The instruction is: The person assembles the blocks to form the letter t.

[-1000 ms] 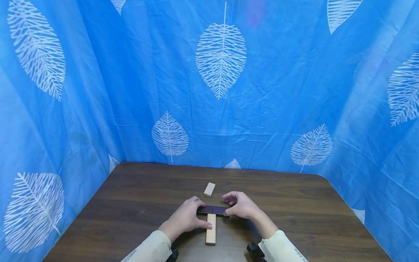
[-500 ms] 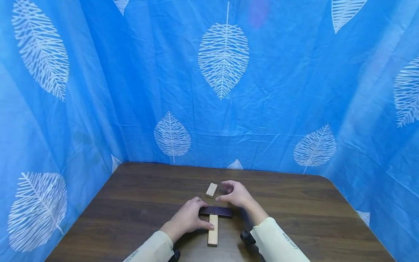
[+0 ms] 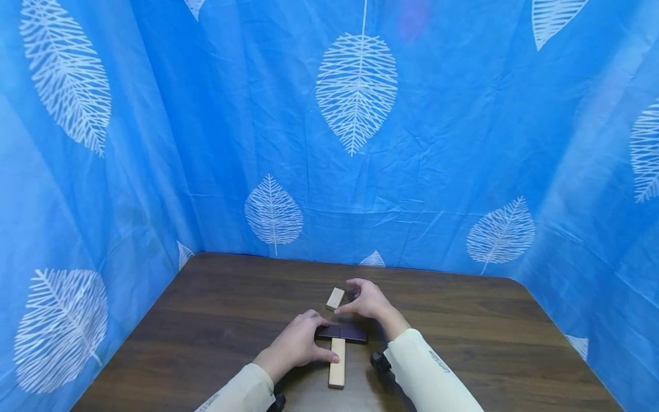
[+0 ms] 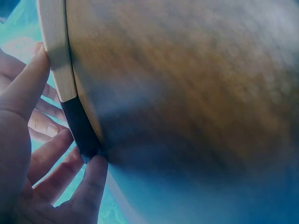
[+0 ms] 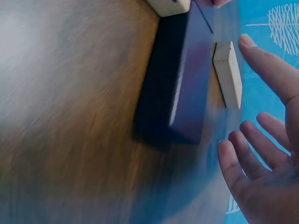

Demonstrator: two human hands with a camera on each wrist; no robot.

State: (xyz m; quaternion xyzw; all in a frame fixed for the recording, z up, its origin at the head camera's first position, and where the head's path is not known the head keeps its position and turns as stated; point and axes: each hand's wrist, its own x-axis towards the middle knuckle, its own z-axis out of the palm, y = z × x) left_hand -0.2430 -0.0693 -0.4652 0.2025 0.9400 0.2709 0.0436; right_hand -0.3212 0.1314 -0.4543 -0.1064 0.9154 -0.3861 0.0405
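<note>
Two dark blocks (image 3: 355, 334) lie end to end across the table, and a long pale block (image 3: 337, 375) meets them in a T shape. My left hand (image 3: 294, 347) rests there, thumb on the pale block and fingertips at the left dark block's end; the left wrist view shows that hand (image 4: 37, 154) touching the pale block (image 4: 60, 60) and dark block (image 4: 83, 123). Behind them lies a short pale block (image 3: 336, 298). My right hand (image 3: 372, 302) hovers beside it with fingers apart; the right wrist view shows this hand (image 5: 268, 154) holding nothing, near the short block (image 5: 229, 77).
The brown wooden table (image 3: 463, 326) extends to both sides of the blocks. Behind it and at its sides hangs a blue cloth (image 3: 437, 160) with white leaf prints.
My right hand has left the right dark block's end and moved back and slightly left to the short pale block. My left hand stays at the T of blocks.
</note>
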